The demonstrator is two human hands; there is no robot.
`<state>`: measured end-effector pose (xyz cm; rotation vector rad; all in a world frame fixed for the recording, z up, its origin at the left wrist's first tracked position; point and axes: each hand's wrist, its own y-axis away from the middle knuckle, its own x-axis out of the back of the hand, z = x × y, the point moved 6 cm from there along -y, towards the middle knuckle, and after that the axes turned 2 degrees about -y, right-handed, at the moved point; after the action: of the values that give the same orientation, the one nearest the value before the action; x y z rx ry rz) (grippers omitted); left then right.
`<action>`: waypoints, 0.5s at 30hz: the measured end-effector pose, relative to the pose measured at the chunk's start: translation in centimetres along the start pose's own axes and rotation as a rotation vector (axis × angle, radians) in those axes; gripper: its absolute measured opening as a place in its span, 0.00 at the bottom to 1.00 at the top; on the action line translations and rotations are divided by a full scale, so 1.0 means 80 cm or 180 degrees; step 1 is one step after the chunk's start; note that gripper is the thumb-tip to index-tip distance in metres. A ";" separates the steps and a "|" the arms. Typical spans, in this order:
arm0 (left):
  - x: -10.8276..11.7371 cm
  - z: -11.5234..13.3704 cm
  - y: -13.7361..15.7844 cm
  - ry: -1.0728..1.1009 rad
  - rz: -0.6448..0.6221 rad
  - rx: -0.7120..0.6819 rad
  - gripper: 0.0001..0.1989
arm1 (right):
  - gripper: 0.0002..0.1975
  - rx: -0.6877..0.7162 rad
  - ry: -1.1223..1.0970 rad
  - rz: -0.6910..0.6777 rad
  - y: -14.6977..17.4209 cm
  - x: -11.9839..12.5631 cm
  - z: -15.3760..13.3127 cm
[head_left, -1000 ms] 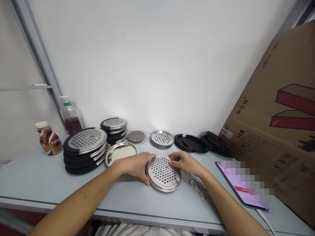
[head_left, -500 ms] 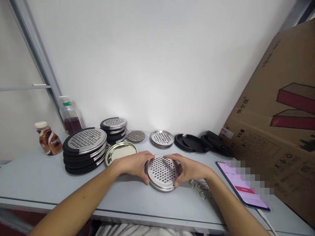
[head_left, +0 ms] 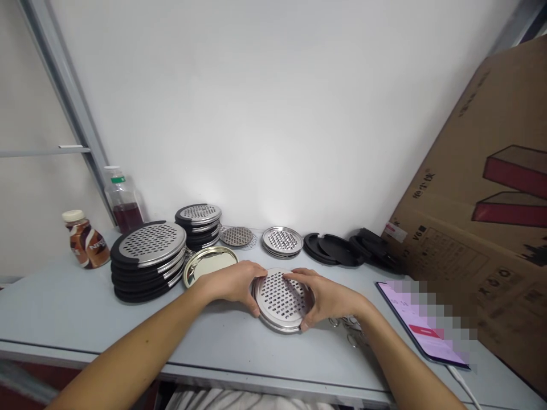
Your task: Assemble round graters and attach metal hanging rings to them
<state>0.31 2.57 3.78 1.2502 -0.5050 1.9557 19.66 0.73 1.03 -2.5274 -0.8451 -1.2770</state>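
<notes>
A round metal disc with rows of slots (head_left: 282,299), like a grater plate, lies face up on a metal rim near the table's front. My left hand (head_left: 239,283) curls around its left edge, fingertips on the far rim and thumb at the side. On the opposite edge, my right hand (head_left: 327,296) grips with its thumb low at the near right and its fingers over the top. Whatever lies under the slotted disc is mostly hidden. A shiny gold-toned round dish (head_left: 209,263) is just behind my left wrist. Small metal rings (head_left: 351,327) lie beside my right wrist.
Black-rimmed slotted discs stand in a large stack (head_left: 149,262) at left and a smaller stack (head_left: 199,225) behind. Along the wall are loose metal grater discs (head_left: 282,241) and black round holders (head_left: 342,249). A phone (head_left: 421,324), a cardboard box (head_left: 470,228) and bottles (head_left: 88,242) flank the table.
My right thumb has shifted slightly down and left along the disc's edge. The disc and my left hand stay nearly where they were; the view has moved a little.
</notes>
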 end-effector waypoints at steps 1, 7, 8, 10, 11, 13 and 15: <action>0.000 0.000 0.000 -0.0016 0.0005 -0.0025 0.30 | 0.57 -0.0013 -0.0007 -0.0016 0.000 0.000 -0.001; 0.000 -0.003 0.001 -0.0020 -0.0016 0.0024 0.28 | 0.56 0.0061 -0.0128 -0.0113 0.000 -0.002 -0.005; -0.001 -0.003 0.001 -0.0008 -0.0036 0.0022 0.28 | 0.56 0.0072 -0.0149 -0.0117 0.000 -0.002 -0.005; -0.001 -0.003 0.001 0.0012 -0.0052 0.0003 0.28 | 0.57 0.0070 -0.0179 -0.0115 0.000 -0.002 -0.004; 0.000 -0.004 0.001 0.0016 -0.0036 -0.0006 0.29 | 0.57 0.0062 -0.0186 -0.0112 0.000 -0.002 -0.003; 0.002 -0.004 0.000 0.0019 0.0002 -0.0041 0.30 | 0.57 0.0050 -0.0182 -0.0110 0.000 -0.002 -0.002; 0.001 -0.005 0.000 0.0018 0.0001 -0.0103 0.31 | 0.57 0.0048 -0.0152 -0.0119 0.000 -0.002 -0.001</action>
<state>0.02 2.88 3.70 1.2241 -0.5321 1.9435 19.52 0.61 0.96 -2.5515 -0.9124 -1.2209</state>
